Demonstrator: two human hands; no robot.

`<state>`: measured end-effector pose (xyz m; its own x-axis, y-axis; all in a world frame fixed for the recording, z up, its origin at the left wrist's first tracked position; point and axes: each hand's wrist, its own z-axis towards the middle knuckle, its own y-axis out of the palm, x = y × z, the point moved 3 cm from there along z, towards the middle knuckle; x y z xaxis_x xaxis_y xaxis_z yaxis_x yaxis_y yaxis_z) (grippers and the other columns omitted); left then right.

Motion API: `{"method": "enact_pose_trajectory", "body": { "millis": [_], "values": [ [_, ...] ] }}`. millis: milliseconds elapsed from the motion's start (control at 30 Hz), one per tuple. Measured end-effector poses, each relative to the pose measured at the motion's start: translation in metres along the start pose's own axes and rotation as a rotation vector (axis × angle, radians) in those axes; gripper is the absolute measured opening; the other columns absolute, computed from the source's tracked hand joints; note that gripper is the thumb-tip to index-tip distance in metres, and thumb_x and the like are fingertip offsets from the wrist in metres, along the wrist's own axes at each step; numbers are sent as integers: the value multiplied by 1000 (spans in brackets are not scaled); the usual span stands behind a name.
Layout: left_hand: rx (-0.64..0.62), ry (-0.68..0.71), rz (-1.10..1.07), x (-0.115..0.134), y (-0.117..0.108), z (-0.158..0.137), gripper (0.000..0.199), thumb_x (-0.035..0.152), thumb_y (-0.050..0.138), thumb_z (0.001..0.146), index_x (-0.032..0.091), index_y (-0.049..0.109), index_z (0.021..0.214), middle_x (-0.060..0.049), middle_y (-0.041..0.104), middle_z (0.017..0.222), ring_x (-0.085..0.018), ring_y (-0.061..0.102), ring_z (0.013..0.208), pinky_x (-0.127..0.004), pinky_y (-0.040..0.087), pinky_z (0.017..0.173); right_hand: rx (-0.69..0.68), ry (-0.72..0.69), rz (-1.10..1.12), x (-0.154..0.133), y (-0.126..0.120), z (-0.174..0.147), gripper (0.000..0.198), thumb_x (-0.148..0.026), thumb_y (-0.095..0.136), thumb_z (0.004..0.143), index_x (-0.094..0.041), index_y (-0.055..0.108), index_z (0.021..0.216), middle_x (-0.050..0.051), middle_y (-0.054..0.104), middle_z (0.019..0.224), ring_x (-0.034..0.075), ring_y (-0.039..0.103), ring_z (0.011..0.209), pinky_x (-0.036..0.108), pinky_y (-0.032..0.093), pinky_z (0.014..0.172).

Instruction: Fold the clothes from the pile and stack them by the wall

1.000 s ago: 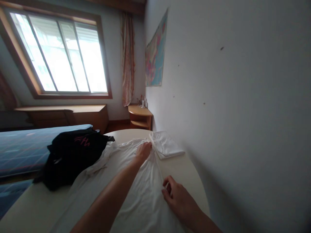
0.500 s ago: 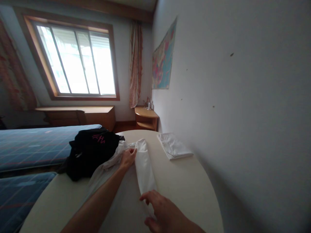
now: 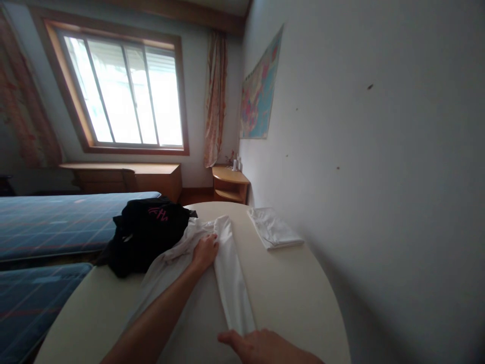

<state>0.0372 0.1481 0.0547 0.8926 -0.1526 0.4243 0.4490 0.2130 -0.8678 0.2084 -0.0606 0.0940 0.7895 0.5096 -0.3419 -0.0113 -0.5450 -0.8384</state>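
Note:
A thin white garment (image 3: 189,298) lies spread on the round table, its right side folded over in a long strip (image 3: 233,283). My left hand (image 3: 205,252) rests on the garment near its gathered far end, fingers laid along the inner edge of the strip. At the strip's near end is my right hand (image 3: 261,346), with one finger stretched out to the left over the cloth. The bottom of the view cuts off part of this hand. Just left of the garment sits a heap of black clothing (image 3: 151,237) with pink lettering.
A folded white cloth (image 3: 275,228) lies on the cream round table (image 3: 295,298), near the wall at right. Blue plaid mattresses (image 3: 68,222) stand to the left. Beyond are a wooden desk (image 3: 151,172) and a corner shelf (image 3: 229,175).
My right hand has moved down along the folded strip toward the near edge. My left hand has gone from pinching the strip's edge to lying flatter on it. The strip looks straighter.

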Motion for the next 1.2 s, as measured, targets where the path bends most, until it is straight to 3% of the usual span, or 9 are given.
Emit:
{"method": "enact_pose_trajectory", "body": {
  "millis": [167, 267, 367, 500, 600, 700, 767, 933, 1200],
  "values": [
    [-2, 82, 112, 20, -10, -25, 41, 28, 51, 93, 18, 57, 132, -13, 40, 153, -29, 39, 139, -42, 34, 112, 51, -31, 76, 4, -2, -6, 73, -18, 59, 83, -33, 36, 151, 11, 75, 106, 30, 72, 94, 29, 53, 70],
    [-70, 144, 148, 25, -8, -41, 46, 37, 52, 94, 24, 52, 138, -9, 45, 151, -27, 39, 139, -42, 33, 114, 13, -45, 152, 0, -4, -11, 71, -21, 63, 83, -34, 39, 149, 9, 74, 111, 28, 71, 100, 28, 53, 75],
    [-125, 180, 168, 22, -2, -51, 51, 43, 49, 95, 23, 48, 142, -10, 44, 152, -27, 37, 142, -41, 31, 116, -56, -176, 218, -9, -9, -20, 61, -25, 63, 87, -38, 46, 144, 2, 72, 117, 21, 70, 102, 22, 52, 77],
    [-129, 201, 191, 18, 3, -55, 53, 42, 42, 98, 21, 43, 146, -11, 39, 156, -26, 29, 146, -41, 25, 119, -94, -251, 223, -13, -20, -23, 48, -22, 62, 88, -35, 58, 135, -1, 76, 101, 15, 72, 89, 16, 49, 70],
    [-119, 172, 219, 19, 2, -57, 53, 43, 41, 99, 24, 42, 147, -10, 37, 157, -30, 26, 147, -47, 24, 118, 105, -197, 254, -8, -28, -12, 34, -28, 53, 93, -27, 65, 125, 1, 77, 89, 15, 71, 79, 19, 50, 71],
    [-134, 150, 245, 20, 2, -58, 53, 43, 39, 98, 26, 39, 149, -9, 35, 158, -32, 26, 147, -51, 24, 117, 405, -130, 180, 1, -30, 5, 31, -22, 50, 91, -20, 67, 118, 7, 73, 108, 19, 66, 103, 27, 47, 95],
    [-145, 152, 249, 20, 4, -57, 53, 41, 38, 98, 25, 38, 150, -8, 34, 159, -32, 27, 146, -51, 24, 117, 477, -132, 127, 8, -25, 17, 39, -23, 52, 90, -17, 61, 128, 11, 62, 133, 22, 53, 127, 33, 36, 111],
    [-147, 171, 240, 22, 12, -50, 53, 38, 39, 97, 27, 39, 149, -7, 32, 160, -32, 25, 147, -52, 23, 116, 367, -82, 75, 27, -9, 34, 65, -43, 48, 95, -13, 36, 151, 15, 27, 160, 29, 21, 149, 46, 15, 122],
    [-155, 227, 207, 45, 30, -26, 53, 41, 38, 97, 28, 39, 149, -7, 32, 159, -32, 24, 147, -53, 22, 117, 331, 35, 79, 54, -20, 27, 65, -46, 46, 95, -19, 33, 153, 11, 25, 162, 29, 14, 150, 54, 6, 120]
  ]
}}
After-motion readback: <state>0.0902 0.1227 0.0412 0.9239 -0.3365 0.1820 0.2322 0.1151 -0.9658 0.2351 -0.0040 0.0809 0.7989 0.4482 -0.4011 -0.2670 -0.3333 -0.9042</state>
